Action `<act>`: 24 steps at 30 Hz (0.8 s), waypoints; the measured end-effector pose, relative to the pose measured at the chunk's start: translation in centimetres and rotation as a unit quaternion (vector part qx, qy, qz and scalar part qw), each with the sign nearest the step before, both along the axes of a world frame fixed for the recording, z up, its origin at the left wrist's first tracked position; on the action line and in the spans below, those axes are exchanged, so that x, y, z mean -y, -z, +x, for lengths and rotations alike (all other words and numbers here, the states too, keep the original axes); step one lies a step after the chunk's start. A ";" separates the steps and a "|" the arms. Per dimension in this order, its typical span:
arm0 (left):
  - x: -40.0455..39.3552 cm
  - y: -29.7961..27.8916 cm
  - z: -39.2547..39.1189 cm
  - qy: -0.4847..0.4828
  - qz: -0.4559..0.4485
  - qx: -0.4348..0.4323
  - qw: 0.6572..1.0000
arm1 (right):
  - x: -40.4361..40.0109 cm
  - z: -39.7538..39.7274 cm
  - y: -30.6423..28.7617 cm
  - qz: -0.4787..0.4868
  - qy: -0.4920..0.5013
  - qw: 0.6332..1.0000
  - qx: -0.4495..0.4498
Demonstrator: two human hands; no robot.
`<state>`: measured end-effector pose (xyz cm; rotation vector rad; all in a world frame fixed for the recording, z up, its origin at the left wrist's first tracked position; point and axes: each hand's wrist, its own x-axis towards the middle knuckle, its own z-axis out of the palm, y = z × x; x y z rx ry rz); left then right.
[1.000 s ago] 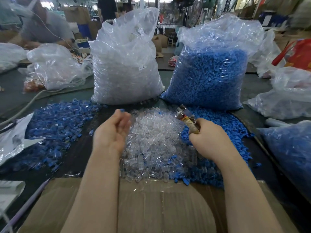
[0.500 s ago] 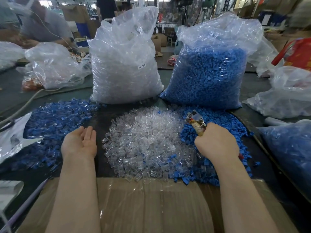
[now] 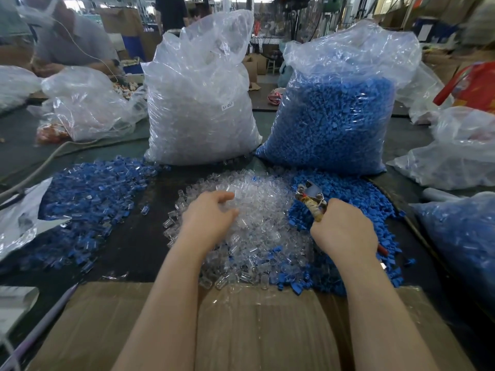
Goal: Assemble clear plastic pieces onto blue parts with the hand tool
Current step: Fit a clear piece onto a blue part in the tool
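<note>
Left hand (image 3: 207, 219) lay palm-down on the heap of clear plastic pieces (image 3: 257, 223), fingers loosely curled into them; whether any piece was pinched, impossible to tell. Right hand (image 3: 344, 232) was wrapped tight round the taped handle of the hand tool (image 3: 312, 198), metal head pointing away over the loose blue parts (image 3: 345, 194). Behind stood bag of clear pieces (image 3: 199, 108) and bag of blue parts (image 3: 337, 116).

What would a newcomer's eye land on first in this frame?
Two tall bags at the back: the bag of clear pieces left, the bag of blue parts right. In front, the left hand rests on the clear pile, and the right hand grips the hand tool.
</note>
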<state>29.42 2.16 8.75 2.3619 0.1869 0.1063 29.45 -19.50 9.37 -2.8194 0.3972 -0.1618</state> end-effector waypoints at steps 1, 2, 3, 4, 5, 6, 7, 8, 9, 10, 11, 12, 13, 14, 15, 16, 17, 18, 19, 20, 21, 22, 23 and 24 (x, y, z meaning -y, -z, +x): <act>0.2 0.0 0.1 -0.010 0.014 0.018 1.000 | 0.0 0.0 0.1 0.001 0.002 1.000 0.006; 0.3 0.1 0.1 -0.018 0.025 0.036 0.999 | 0.0 0.1 0.1 0.002 0.006 1.000 0.012; 0.3 0.1 0.1 -0.028 0.033 0.048 0.998 | -0.1 0.1 0.2 0.002 0.010 1.000 0.016; 0.3 0.1 0.0 -0.039 0.037 0.056 0.997 | -0.1 0.2 0.2 0.001 0.014 1.000 0.018; 0.3 0.2 -0.1 -0.051 0.037 0.061 0.996 | -0.1 0.2 0.2 0.001 0.016 1.000 0.020; 0.3 0.2 -0.1 -0.062 0.038 0.064 0.995 | -0.1 0.2 0.3 0.000 0.017 1.000 0.021; 0.3 0.2 -0.2 -0.071 0.043 0.068 0.994 | -0.1 0.2 0.3 -0.001 0.016 1.000 0.022; 0.3 0.3 -0.2 -0.079 0.048 0.073 0.993 | 0.0 0.2 0.4 -0.002 0.015 1.000 0.023; 0.3 0.2 -0.2 -0.085 0.054 0.079 0.992 | 0.0 0.2 0.4 -0.001 0.014 1.000 0.025; 0.4 0.2 -0.2 -0.088 0.056 0.085 0.991 | 0.0 0.3 0.5 0.002 0.013 1.000 0.026; 0.4 0.1 -0.2 -0.089 0.050 0.094 0.990 | 0.0 0.2 0.5 0.006 0.015 0.999 0.029; 0.6 0.0 -0.2 -0.091 0.034 0.105 0.990 | 0.0 0.3 0.4 0.012 0.016 0.999 0.032; 0.7 -0.2 -0.3 -0.093 0.009 0.119 0.989 | 0.0 0.3 0.4 0.016 0.017 0.999 0.038; 0.8 -0.4 -0.3 -0.096 -0.021 0.132 0.986 | 0.0 0.4 0.3 0.019 0.016 0.999 0.044; 0.9 -0.6 -0.4 -0.098 -0.053 0.142 0.984 | 0.0 0.5 0.3 0.022 0.013 0.998 0.050; 1.0 -0.8 -0.4 -0.096 -0.088 0.148 0.980 | 0.0 0.5 0.2 0.027 0.008 0.998 0.055; 1.1 -0.9 -0.5 -0.091 -0.127 0.150 0.976 | 0.1 0.6 0.2 0.035 0.003 0.998 0.060; 1.2 -1.1 -0.5 -0.081 -0.167 0.147 0.972 | 0.2 0.6 0.1 0.044 -0.004 0.997 0.065; 1.4 -1.3 -0.6 -0.068 -0.205 0.139 0.966 | 0.2 0.6 0.0 0.055 -0.013 0.996 0.071; 1.6 -1.5 -0.6 -0.055 -0.239 0.128 0.961 | 0.2 0.7 0.0 0.068 -0.022 0.995 0.077; 1.8 -1.6 -0.6 -0.042 -0.268 0.116 0.955 | 0.2 0.6 -0.1 0.082 -0.030 0.993 0.083; 2.0 -1.7 -0.7 -0.029 -0.291 0.106 0.950 | 0.1 0.6 -0.2 0.096 -0.036 0.991 0.088; 2.1 -1.8 -0.7 -0.019 -0.305 0.100 0.947 | 0.1 0.6 -0.2 0.106 -0.041 0.989 0.092; 2.3 -1.8 -0.7 -0.013 -0.309 0.098 0.946 | 0.0 0.6 -0.3 0.111 -0.046 0.988 0.095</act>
